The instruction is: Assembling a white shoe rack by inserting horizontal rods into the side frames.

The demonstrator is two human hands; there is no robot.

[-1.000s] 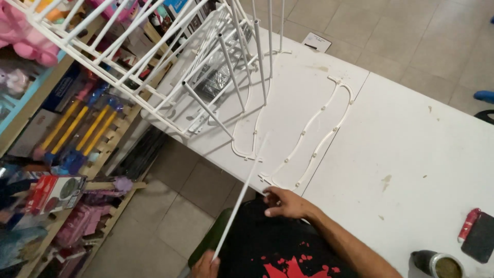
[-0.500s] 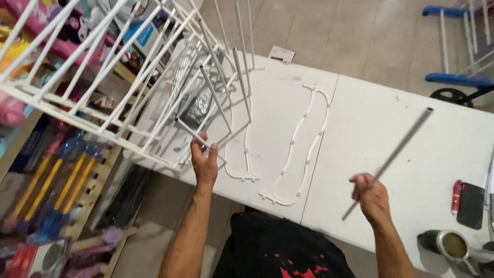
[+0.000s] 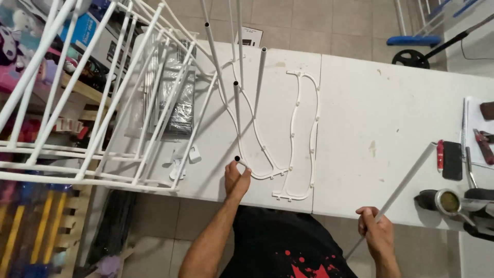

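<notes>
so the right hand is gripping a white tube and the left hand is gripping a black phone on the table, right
Not quite. In the head view the right hand does grip the white tube, but the left hand is not on the black phone, which lies far off near the table's right end. The left hand holds the end of a thin white rod of the wire rack.

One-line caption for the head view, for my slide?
Left hand touches a white tube's open end on the wire rack; right hand grips a loose white tube.
</notes>
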